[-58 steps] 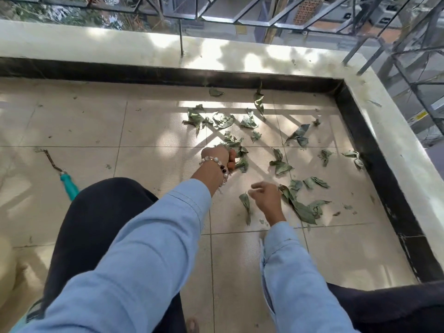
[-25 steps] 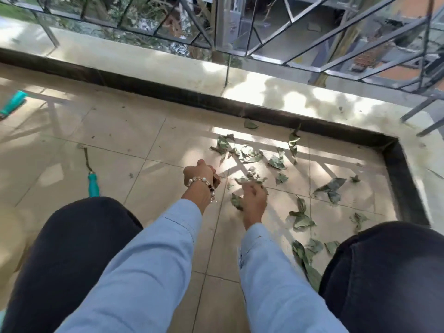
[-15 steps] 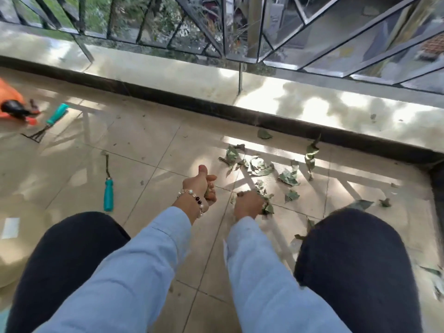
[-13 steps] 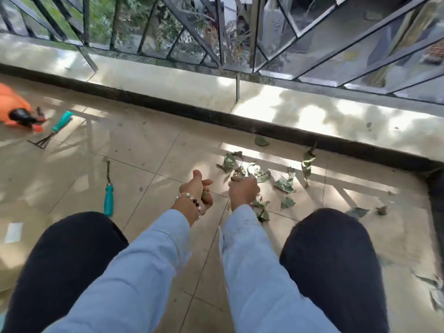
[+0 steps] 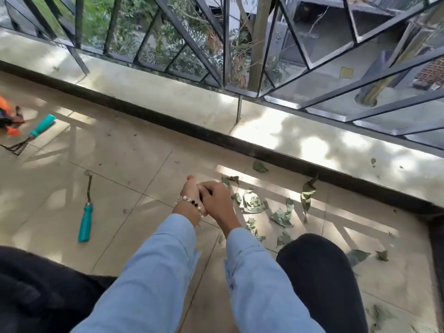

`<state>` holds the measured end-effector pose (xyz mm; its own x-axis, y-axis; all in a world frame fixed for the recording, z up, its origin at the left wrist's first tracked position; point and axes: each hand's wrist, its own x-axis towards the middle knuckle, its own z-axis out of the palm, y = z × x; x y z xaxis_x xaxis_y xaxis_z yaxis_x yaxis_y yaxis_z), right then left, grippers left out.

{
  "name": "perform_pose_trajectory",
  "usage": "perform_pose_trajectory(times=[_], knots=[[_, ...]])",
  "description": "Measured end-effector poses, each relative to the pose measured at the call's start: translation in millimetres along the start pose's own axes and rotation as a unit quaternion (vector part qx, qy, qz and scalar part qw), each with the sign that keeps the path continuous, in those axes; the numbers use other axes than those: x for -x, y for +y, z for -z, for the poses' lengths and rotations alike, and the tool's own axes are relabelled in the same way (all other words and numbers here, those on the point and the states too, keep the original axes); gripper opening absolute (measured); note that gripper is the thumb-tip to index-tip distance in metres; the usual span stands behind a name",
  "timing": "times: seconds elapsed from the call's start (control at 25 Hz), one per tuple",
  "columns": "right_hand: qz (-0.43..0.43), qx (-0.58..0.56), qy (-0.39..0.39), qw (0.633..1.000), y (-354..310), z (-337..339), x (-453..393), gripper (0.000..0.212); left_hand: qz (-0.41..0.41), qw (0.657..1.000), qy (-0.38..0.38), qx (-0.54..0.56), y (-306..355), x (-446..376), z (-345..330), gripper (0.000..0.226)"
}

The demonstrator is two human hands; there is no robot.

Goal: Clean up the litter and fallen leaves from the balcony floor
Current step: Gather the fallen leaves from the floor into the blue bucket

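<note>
Spanning the whole lower view, the tiled balcony floor (image 5: 125,159) runs up to one pale ledge (image 5: 168,99) topped by one black metal railing (image 5: 182,32). Two dark-trousered knees and two light-blue sleeves fill the foreground. Two teal-handled garden tools lie on the tiles: a small hand rake (image 5: 31,134) far left and a narrow weeder (image 5: 85,217) nearer the left knee. An orange object (image 5: 7,114) sits cut off at the left edge.

Half a second ago the hands were a little apart; now the right hand (image 5: 217,200) presses against the left hand (image 5: 191,192), which wears a beaded bracelet (image 5: 191,201). Both are curled into fists, but whether leaves are inside cannot be told.

Roughly a dozen fallen leaves (image 5: 252,203) remain scattered on the tiles right of the hands, by the right knee and toward the ledge. They are dull green, curled, crumpled and torn, some lit by sun stripes.
</note>
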<state>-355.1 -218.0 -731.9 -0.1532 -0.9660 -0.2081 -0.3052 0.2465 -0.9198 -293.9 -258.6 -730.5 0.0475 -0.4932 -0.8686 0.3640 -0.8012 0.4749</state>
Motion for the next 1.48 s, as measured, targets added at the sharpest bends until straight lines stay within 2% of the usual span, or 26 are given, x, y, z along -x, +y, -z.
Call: perform_pose_trajectory(times=[0.08,0.12,0.16,0.2,0.24,0.28,0.32,0.36,0.44,0.52,0.56,0.68,0.72,0.8,0.84,0.92,0.96,1.04,1.08,1.16,1.2,1.28,1.32,1.36,1.4,1.48], knots=[[-0.002,0.063,-0.053,0.997,16.3,-3.6,-16.3,0.033,-0.01,1.0,0.022,-0.012,6.4,-18.2,-0.8,0.051],[-0.023,0.049,-0.071,0.996,27.0,-1.5,-30.3,0.034,-0.009,1.0,0.012,-0.004,7.9,-31.1,-6.5,0.054],[-0.049,-0.027,-0.066,0.996,26.8,5.7,-39.7,0.033,-0.019,0.999,0.026,0.027,10.4,-43.9,-13.1,0.054],[-0.072,-0.116,-0.027,0.99,36.7,12.6,-54.8,0.029,-0.04,0.997,0.051,0.032,13.1,-54.8,-18.2,0.047],[-0.098,-0.181,0.046,0.978,46.0,22.2,-71.2,0.025,-0.073,0.995,0.06,0.035,15.5,-65.0,-24.3,0.041],[-0.126,-0.169,0.14,0.967,57.0,32.9,-89.2,0.021,-0.088,0.995,0.046,0.033,17.1,-78.9,-26.6,0.041],[-0.151,-0.076,0.2,0.965,74.5,43.7,-106.5,0.02,-0.082,0.996,0.023,0.04,18.2,-83.6,-25.2,0.041],[-0.191,0.039,0.21,0.958,97.8,54.1,-120.1,0.023,-0.066,0.996,0.002,0.06,19.5,-88.4,-22.7,0.039],[-0.235,0.224,0.13,0.937,134.7,68.4,-136.1,0.035,-0.047,0.996,0.005,0.081,21.9,-104.9,-7.2,0.036],[-0.207,0.34,0.072,0.914,157.4,73.8,-143.0,0.034,-0.025,0.996,0.033,0.076,18.4,-122.2,10.5,0.041],[-0.177,0.376,0.082,0.906,160.3,75.7,-143.1,0.03,-0.014,0.997,0.046,0.067,15.5,-124.7,16.8,0.046],[-0.117,0.355,0.143,0.916,143.9,70.9,-142.2,0.023,0.025,0.996,0.075,0.031,10.0,-127.0,29.4,0.06],[-0.095,0.334,0.139,0.927,137.6,63.6,-142.5,0.022,0.034,0.996,0.082,0.02,9.4,-125.4,30.7,0.064],[-0.061,0.33,0.063,0.94,121.8,39.8,-144.4,0.027,0.044,0.995,0.091,0.006,10.3,-123.1,30.7,0.071],[-0.055,0.362,0.002,0.931,114.3,24.8,-143.1,0.038,0.046,0.994,0.095,0.007,10.2,-122.1,30.3,0.074],[-0.064,0.464,-0.11,0.877,114.1,-5.6,-131.3,0.062,0.046,0.994,0.096,0.012,9.0,-121.0,29.7,0.076],[-0.053,0.498,-0.13,0.856,118.2,-16.9,-123.5,0.064,0.044,0.995,0.094,0.013,8.1,-120.7,29.7,0.076],[0.0,0.529,-0.113,0.841,132.0,-25.7,-108.7,0.043,0.042,0.995,0.087,0.019,4.5,-120.6,30.3,0.075],[0.008,0.515,-0.098,0.851,136.7,-25.8,-106.0,0.033,0.04,0.995,0.087,0.02,2.2,-121.1,31.5,0.075],[-0.056,0.431,-0.07,0.898,132.9,-18.4,-108.9,0.029,0.032,0.995,0.088,0.017,-2.7,-122.3,34.8,0.074],[-0.102,0.354,-0.053,0.928,123.5,-11.7,-112.7,0.025,0.024,0.996,0.084,0.006,-4.9,-122.7,35.0,0.074],[-0.165,0.107,-0.027,0.98,97.2,0.6,-112.8,0.015,0.003,0.997,0.075,-0.023,-9.5,-121.0,30.9,0.074],[-0.17,-0.013,-0.032,0.985,83.9,6.0,-109.5,0.013,-0.005,0.997,0.069,-0.033,-11.2,-119.2,27.0,0.074],[-0.169,-0.081,-0.057,0.981,74.3,8.9,-106.9,0.013,-0.011,0.997,0.064,-0.037,-11.0,-116.7,21.7,0.074],[-0.163,-0.104,-0.091,0.977,66.9,9.4,-103.4,0.015,-0.018,0.998,0.055,-0.034,-9.1,-112.7,15.4,0.074],[-0.129,-0.009,-0.133,0.983,55.3,7.4,-100.1,0.013,-0.027,1.0,0.01,-0.009,-3.1,-102.1,0.6,0.071]])
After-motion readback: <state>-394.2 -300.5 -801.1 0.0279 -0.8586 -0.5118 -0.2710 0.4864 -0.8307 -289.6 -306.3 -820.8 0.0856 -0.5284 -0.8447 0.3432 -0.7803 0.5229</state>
